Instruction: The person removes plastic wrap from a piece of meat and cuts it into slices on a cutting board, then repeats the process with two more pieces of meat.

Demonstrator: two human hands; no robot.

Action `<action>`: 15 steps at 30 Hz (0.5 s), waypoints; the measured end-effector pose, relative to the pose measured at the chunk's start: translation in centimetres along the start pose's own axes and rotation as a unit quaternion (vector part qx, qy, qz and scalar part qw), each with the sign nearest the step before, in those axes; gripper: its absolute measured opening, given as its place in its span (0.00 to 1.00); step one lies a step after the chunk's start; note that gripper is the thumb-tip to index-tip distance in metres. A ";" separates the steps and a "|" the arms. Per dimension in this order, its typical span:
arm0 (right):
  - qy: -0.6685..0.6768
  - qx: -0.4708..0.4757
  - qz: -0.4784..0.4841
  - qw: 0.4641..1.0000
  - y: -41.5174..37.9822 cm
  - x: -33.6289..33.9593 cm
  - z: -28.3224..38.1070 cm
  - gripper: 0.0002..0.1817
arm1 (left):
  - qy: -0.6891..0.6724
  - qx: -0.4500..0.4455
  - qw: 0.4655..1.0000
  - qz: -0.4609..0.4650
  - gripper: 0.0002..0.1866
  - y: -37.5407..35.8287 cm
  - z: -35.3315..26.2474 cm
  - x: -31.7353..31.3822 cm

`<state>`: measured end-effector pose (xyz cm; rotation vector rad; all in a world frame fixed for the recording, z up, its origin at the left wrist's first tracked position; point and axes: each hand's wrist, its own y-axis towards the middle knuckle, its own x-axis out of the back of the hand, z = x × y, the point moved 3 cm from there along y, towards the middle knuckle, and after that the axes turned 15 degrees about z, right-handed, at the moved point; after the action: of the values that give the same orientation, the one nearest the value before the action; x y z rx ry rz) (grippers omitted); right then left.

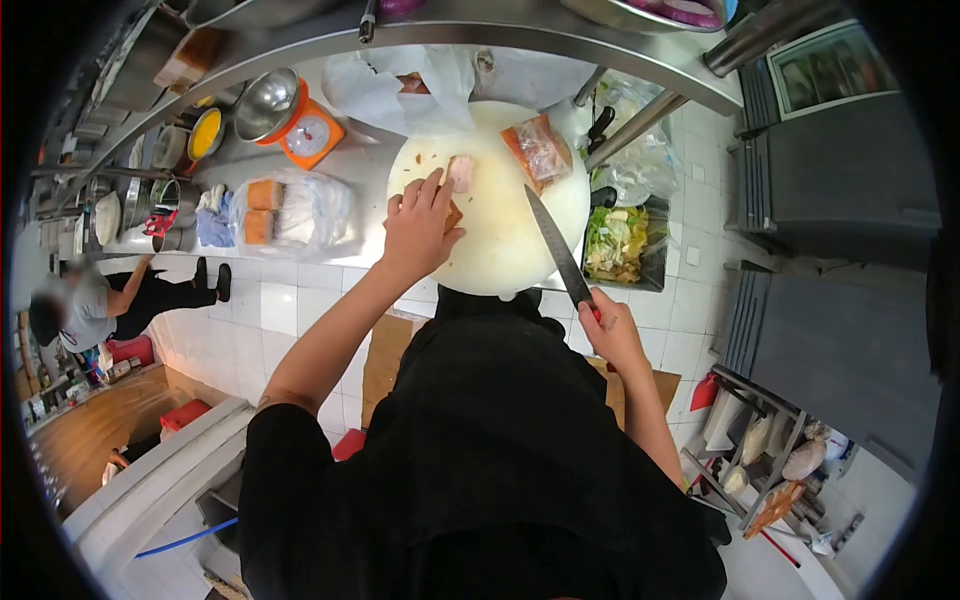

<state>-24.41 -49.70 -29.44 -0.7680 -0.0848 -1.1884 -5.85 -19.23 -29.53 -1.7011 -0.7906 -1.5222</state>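
**Count of things on and around the cutting board**

One round white cutting board [500,250] lies under the left hand [420,228]. One pale piece of meat [460,172] sits just beyond its fingertips. One knife [556,248] is in the right hand [612,330]. One orange scale [300,128] stands beyond the left hand. One other person [90,305] is far to its left.

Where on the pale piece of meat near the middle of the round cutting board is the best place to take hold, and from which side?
Probably across the short sides of the pale meat piece, coming from above on its left, where the left hand already rests on the cutting board. It lies flat and apart from the knife, which the right hand holds off to the right, so that side stays clear of the blade.
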 end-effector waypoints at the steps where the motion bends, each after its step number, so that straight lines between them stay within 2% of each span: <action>1: 0.016 -0.001 -0.010 1.000 0.0 -0.2 0.1 0.11 | -0.051 0.012 0.999 -0.014 0.41 0.9 0.1 0.3; 3: 0.043 -0.002 -0.024 0.999 0.2 -0.9 -0.5 0.11 | -0.100 0.021 0.994 -0.030 0.39 3.7 0.1 0.4; 5: 0.036 -0.001 -0.033 0.999 0.8 -1.7 -1.0 0.12 | -0.103 0.108 0.981 0.125 0.33 7.8 0.7 -0.8; 6: 0.028 -0.002 -0.039 0.999 1.3 -1.8 -1.0 0.12 | -0.099 0.112 0.982 0.115 0.33 8.5 0.5 -2.3; 8: -0.051 0.032 -0.065 0.996 1.3 -1.7 -0.8 0.12 | -0.231 -0.006 0.966 0.117 0.24 11.0 0.5 -5.2; 10: -0.034 0.030 -0.074 0.996 0.9 -1.5 -1.2 0.11 | -0.283 -0.120 0.951 -0.021 0.19 8.0 -1.4 0.1; 12: 0.001 0.009 -0.079 0.997 0.5 -1.5 -2.5 0.11 | -0.427 -0.144 0.892 -0.034 0.18 3.5 -3.4 9.3; 14: -0.014 0.016 -0.097 0.995 -0.1 -1.3 -2.6 0.11 | -0.357 -0.184 0.890 -0.217 0.18 0.1 -3.1 18.8; 15: -0.014 0.018 -0.095 0.995 0.0 -1.4 -2.5 0.11 | -0.257 -0.173 0.902 -0.302 0.17 -1.1 -2.2 23.2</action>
<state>-25.81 -50.01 -31.89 -0.7568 -0.2061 -1.3528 -5.24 -20.75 -6.24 -2.3164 -1.5075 -1.6951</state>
